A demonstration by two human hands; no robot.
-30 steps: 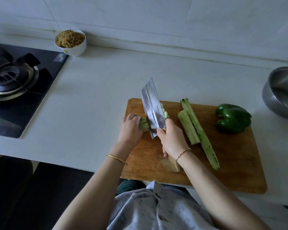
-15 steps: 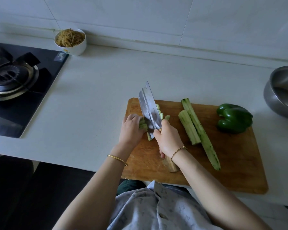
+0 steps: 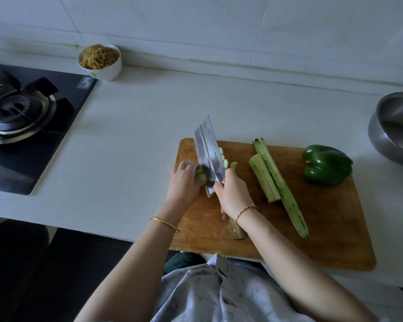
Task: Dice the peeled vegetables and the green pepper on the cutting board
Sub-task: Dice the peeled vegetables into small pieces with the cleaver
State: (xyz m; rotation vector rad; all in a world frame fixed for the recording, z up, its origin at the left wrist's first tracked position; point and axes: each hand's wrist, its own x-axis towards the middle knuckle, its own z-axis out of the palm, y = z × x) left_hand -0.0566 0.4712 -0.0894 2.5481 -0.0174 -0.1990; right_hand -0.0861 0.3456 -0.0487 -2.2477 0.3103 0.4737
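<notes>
White bowl (image 3: 107, 73) holds shredded yellowish strips; can't tell what's in the steel pot (image 3: 382, 138). Right hand (image 3: 233, 196) grips the cleaver (image 3: 208, 152), left hand (image 3: 183, 182) curls over peeled vegetable strips (image 3: 200, 176).

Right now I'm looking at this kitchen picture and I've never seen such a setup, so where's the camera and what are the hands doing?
No machine here: a person works with bare hands, and the one picture comes from a wide-angle camera worn on their head, looking down over their arms. The right hand grips the wooden handle of a cleaver, its blade down on peeled vegetable strips that the left hand holds with curled fingers. Cut chunks lie just right of the blade. Everything sits on a wooden cutting board, along with two longer peeled pieces and a whole green pepper. On the counter around it: a gas stove at left, a white bowl of shredded food by the wall, a metal pot at right.
</notes>
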